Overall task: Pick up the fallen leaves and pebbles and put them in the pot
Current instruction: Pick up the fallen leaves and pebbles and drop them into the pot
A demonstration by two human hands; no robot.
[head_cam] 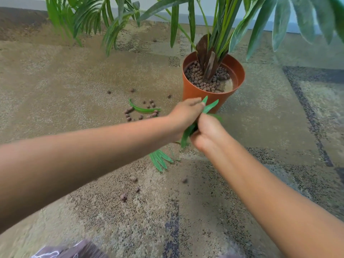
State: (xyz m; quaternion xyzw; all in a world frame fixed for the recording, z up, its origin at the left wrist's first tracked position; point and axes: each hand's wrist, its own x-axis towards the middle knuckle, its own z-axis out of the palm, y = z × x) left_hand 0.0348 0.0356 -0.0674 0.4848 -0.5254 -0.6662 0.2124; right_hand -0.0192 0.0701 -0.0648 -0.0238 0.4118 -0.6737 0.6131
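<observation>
In front of the pebble-filled orange pot (197, 90), both hands, left (186, 116) and right (208, 133), clutch green leaves (209, 108).

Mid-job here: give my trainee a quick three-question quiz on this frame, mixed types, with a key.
1. True or false: both the left hand and the right hand are gripping the bunch of green leaves.
2. Which lies among the pebble cluster on the carpet? A) a single curved leaf B) a trowel C) a second pot
3. Fill in: the leaf bunch is held in front of the orange ____.

Key:
1. True.
2. A, the single curved leaf.
3. pot; it already holds pebbles around the plant stem.
</observation>
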